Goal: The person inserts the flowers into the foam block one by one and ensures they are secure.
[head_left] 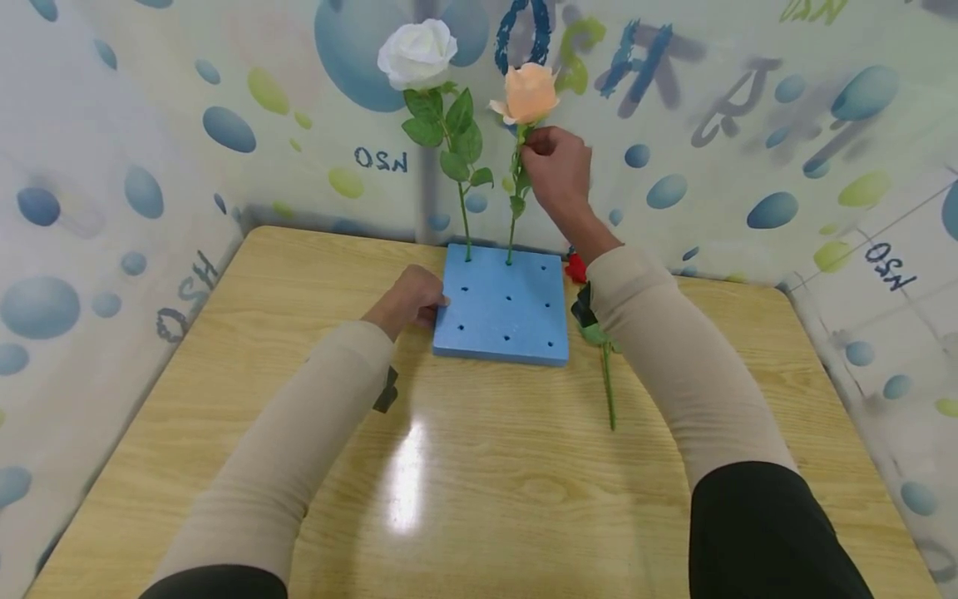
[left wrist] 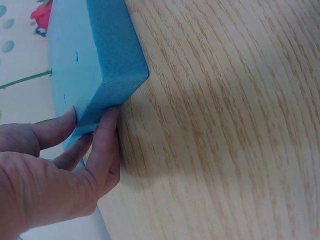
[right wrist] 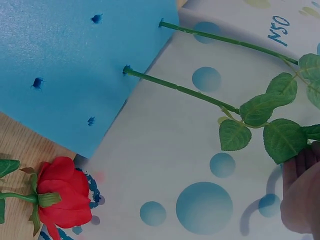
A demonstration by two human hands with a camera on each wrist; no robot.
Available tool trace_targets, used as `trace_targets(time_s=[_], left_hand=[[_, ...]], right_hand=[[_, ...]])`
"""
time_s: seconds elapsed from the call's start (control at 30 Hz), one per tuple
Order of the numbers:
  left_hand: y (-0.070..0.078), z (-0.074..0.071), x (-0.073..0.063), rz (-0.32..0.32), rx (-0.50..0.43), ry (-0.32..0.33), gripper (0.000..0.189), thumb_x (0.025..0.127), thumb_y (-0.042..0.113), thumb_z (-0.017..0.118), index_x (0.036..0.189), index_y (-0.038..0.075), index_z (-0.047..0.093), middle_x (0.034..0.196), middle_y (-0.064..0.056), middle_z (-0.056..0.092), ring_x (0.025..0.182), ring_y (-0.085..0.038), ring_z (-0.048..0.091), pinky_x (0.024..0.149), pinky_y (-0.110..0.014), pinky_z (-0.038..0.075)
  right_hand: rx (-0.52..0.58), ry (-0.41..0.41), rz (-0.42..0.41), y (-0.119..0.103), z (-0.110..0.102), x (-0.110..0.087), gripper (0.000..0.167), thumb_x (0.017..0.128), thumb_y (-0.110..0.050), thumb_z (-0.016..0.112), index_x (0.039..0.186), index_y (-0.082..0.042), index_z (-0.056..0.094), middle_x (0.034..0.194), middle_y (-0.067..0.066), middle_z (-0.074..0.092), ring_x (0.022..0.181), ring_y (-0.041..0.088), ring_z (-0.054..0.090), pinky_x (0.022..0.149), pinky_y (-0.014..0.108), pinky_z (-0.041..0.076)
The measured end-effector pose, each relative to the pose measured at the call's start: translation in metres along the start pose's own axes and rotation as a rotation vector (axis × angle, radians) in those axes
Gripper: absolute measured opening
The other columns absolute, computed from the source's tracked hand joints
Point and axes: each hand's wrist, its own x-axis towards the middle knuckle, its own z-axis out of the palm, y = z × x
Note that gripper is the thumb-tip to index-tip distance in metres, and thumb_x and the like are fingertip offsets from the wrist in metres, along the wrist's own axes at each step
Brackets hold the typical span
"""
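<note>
A blue foam block [head_left: 486,316] with several small holes lies at the back of the table. My left hand [head_left: 412,295] holds its left edge; the left wrist view shows the thumb on the top face and the fingers [left wrist: 102,150] against the side. High over the block, my right hand [head_left: 561,170] pinches the peach rose [head_left: 528,94] just below its bloom. That rose's stem [right wrist: 180,89] stands in a back-row hole. Left of it, a white rose [head_left: 417,55] is upright in another back hole. The right fingertips are partly hidden in the right wrist view.
A red rose [right wrist: 65,192] lies on the wooden table [head_left: 524,482] right of the block, partly behind my right sleeve in the head view. Patterned wall covering [head_left: 299,175] rises right behind the block and along both sides.
</note>
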Motion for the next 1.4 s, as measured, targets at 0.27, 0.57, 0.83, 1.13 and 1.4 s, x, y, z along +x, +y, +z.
trace_targets(time_s=[0.27,0.57,0.83,1.13,1.4], left_hand=[[-0.001,-0.001,-0.001,0.003,-0.038,0.001,0.029,0.093,-0.001,0.058,0.122,-0.001,0.055,0.114,-0.019,0.064,0.099,-0.029,0.066,0.08,-0.037,0.059],[-0.001,-0.001,-0.004,0.007,-0.035,-0.009,0.029,0.094,-0.001,0.057,0.122,-0.002,0.055,0.112,-0.019,0.064,0.098,-0.029,0.067,0.079,-0.037,0.059],[0.0,-0.003,-0.006,-0.004,-0.051,-0.02,0.029,0.094,-0.001,0.057,0.123,-0.003,0.055,0.112,-0.019,0.064,0.098,-0.028,0.066,0.079,-0.036,0.059],[0.001,-0.003,-0.008,0.002,-0.061,-0.027,0.029,0.096,0.0,0.056,0.124,-0.005,0.054,0.116,-0.02,0.064,0.102,-0.029,0.066,0.078,-0.035,0.059],[0.001,-0.002,-0.01,0.009,-0.042,-0.022,0.027,0.095,0.0,0.056,0.122,-0.005,0.055,0.115,-0.02,0.064,0.102,-0.029,0.066,0.079,-0.036,0.059]], right_hand=[[0.012,-0.012,-0.011,0.005,0.005,0.0,0.026,0.095,-0.024,0.06,0.113,-0.008,0.068,0.109,0.006,0.069,0.091,0.012,0.061,0.077,0.023,0.052],[-0.003,-0.012,-0.027,0.009,0.008,-0.002,0.025,0.094,-0.023,0.059,0.11,-0.007,0.069,0.106,0.007,0.07,0.089,0.012,0.061,0.075,0.023,0.052],[0.016,-0.054,-0.028,0.005,0.012,-0.001,0.025,0.096,-0.024,0.06,0.112,-0.007,0.069,0.108,0.007,0.069,0.09,0.012,0.061,0.077,0.024,0.052],[-0.016,-0.082,-0.037,0.0,0.013,0.001,0.025,0.097,-0.024,0.059,0.112,-0.008,0.069,0.109,0.006,0.069,0.091,0.013,0.062,0.078,0.025,0.052],[-0.089,-0.101,-0.057,-0.005,0.014,0.001,0.025,0.097,-0.022,0.058,0.115,-0.01,0.07,0.113,0.004,0.07,0.095,0.013,0.063,0.081,0.025,0.053]])
